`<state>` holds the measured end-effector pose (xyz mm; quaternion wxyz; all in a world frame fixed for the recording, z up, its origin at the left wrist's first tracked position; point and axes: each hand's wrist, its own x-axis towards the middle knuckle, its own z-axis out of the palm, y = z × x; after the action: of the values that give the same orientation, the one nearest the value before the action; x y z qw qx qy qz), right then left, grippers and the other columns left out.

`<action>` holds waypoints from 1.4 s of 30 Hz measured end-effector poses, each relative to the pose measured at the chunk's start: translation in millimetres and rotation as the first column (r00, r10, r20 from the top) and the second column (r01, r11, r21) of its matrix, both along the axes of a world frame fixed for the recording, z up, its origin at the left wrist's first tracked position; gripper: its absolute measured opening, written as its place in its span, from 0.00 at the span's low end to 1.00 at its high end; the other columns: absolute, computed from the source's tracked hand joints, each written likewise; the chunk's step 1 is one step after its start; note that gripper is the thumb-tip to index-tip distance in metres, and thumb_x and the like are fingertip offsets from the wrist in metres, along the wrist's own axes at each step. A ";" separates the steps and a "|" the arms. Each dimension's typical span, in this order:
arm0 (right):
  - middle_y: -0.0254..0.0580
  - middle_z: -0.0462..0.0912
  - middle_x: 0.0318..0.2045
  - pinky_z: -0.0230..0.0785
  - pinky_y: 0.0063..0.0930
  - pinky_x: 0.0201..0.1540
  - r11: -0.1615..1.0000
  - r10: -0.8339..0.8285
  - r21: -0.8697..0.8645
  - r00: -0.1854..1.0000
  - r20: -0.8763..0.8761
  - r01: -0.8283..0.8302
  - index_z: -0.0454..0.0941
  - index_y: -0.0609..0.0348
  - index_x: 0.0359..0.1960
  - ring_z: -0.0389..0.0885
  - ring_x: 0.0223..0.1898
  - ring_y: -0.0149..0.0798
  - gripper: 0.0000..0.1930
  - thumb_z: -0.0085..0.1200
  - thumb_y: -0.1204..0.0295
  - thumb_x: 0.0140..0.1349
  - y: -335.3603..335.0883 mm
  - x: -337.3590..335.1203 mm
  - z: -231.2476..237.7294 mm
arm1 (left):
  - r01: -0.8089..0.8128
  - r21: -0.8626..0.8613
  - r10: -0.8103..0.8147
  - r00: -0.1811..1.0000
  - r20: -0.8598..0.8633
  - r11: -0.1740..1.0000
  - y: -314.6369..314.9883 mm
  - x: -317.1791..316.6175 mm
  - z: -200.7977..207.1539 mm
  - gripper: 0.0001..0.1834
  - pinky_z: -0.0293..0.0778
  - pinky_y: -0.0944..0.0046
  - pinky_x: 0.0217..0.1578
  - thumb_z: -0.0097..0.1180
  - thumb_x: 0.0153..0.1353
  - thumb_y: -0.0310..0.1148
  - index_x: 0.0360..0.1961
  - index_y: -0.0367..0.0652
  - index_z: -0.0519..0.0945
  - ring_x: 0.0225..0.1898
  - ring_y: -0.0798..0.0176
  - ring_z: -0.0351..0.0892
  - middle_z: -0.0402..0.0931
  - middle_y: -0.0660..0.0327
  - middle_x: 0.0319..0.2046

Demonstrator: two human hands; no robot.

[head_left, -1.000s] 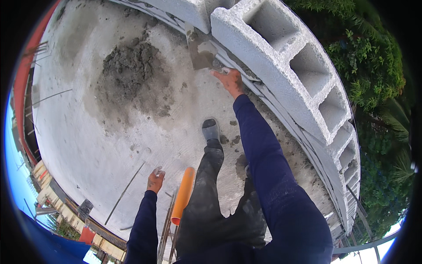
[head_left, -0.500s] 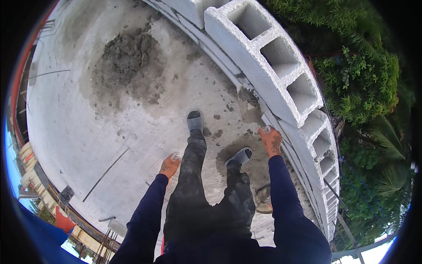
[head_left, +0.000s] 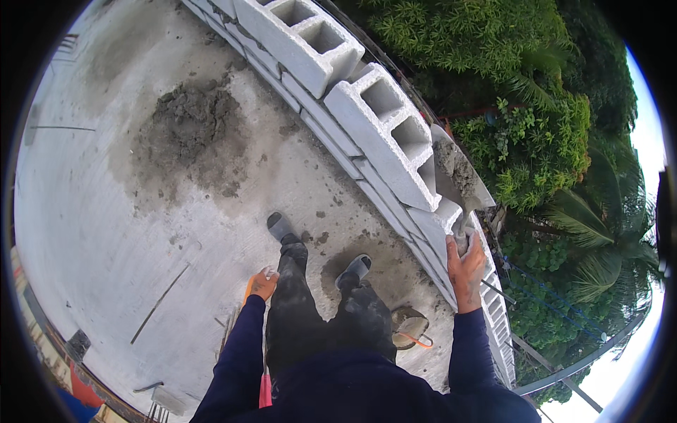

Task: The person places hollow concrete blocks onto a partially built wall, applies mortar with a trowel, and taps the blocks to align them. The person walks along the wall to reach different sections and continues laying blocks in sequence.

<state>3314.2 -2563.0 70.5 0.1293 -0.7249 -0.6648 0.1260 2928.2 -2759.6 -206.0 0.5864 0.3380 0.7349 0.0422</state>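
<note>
My right hand [head_left: 467, 273] is closed round the handle of a trowel [head_left: 481, 192] at the top of the block wall. Grey wet mortar [head_left: 455, 168] lies on its blade, beside the outer end of a hollow concrete block [head_left: 386, 134]. The block's open cells face up. Low by my left thigh hangs my left hand [head_left: 264, 283], its fingers curled with pale tips. Whatever it may hold is too small to make out.
A mortar heap [head_left: 190, 116] spreads over the concrete floor [head_left: 92, 233] ahead on the left. A bucket-like container [head_left: 410, 327] with an orange handle stands by my right leg. Thin rods [head_left: 161, 303] lie on the floor. Trees [head_left: 522, 141] grow beyond the wall [head_left: 331, 134].
My right hand has raised the mortar-loaded trowel from low beside the wall to its top. My view has shifted right along the wall. The left hand stays low near my thigh.
</note>
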 end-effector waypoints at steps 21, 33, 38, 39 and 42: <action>0.58 0.79 0.23 0.70 0.33 0.37 0.911 0.267 -0.217 0.904 -0.334 -0.350 0.73 0.78 0.41 0.81 0.31 0.49 0.34 0.59 0.51 0.48 281.3 -352.5 -349.1 | -0.449 -0.083 0.435 0.888 -0.146 0.890 -37.5 -55.2 -26.3 0.25 0.68 0.61 0.45 0.54 0.54 0.41 0.49 0.35 0.71 0.43 0.53 0.76 0.76 0.48 0.39; 0.34 0.71 0.12 0.60 0.24 0.18 0.940 -0.173 -0.308 0.572 -0.802 -0.147 0.74 0.65 0.20 0.68 0.14 0.27 0.14 0.59 0.64 0.51 398.7 -431.0 -452.0 | -0.577 -0.256 0.592 0.806 -0.022 0.776 27.4 -18.5 -41.3 0.20 0.71 0.68 0.36 0.52 0.57 0.34 0.50 0.40 0.72 0.30 0.65 0.79 0.79 0.55 0.32; 0.38 0.64 0.09 0.57 0.27 0.20 0.946 -0.190 -0.318 0.704 -0.685 -0.054 0.69 0.67 0.17 0.60 0.15 0.28 0.19 0.59 0.62 0.51 313.2 -342.0 -446.8 | -0.638 -0.102 0.645 0.749 0.150 0.764 95.5 -49.9 -30.2 0.21 0.71 0.70 0.36 0.51 0.59 0.36 0.52 0.39 0.69 0.32 0.66 0.79 0.78 0.57 0.34; 0.35 0.66 0.10 0.57 0.26 0.19 0.958 -0.139 -0.280 0.750 -0.646 -0.064 0.70 0.66 0.17 0.62 0.14 0.27 0.17 0.59 0.65 0.52 294.3 -320.4 -449.2 | -0.620 -0.098 0.628 0.768 0.127 0.778 102.6 -57.4 -28.7 0.21 0.71 0.70 0.36 0.50 0.60 0.36 0.52 0.39 0.69 0.32 0.66 0.79 0.77 0.58 0.34; 0.34 0.69 0.11 0.57 0.25 0.19 0.947 -0.111 -0.317 0.875 -0.472 -0.051 0.70 0.67 0.17 0.64 0.14 0.26 0.17 0.59 0.66 0.54 235.8 -250.5 -444.9 | -0.622 -0.055 0.622 0.768 0.152 0.781 103.3 -80.1 -25.2 0.21 0.71 0.69 0.37 0.49 0.61 0.36 0.53 0.38 0.68 0.33 0.64 0.79 0.77 0.59 0.35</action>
<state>3063.7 -2327.3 -374.4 0.1742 -0.6920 -0.5704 0.4068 2848.1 -2656.4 -231.2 0.5972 0.0705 0.7554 0.2603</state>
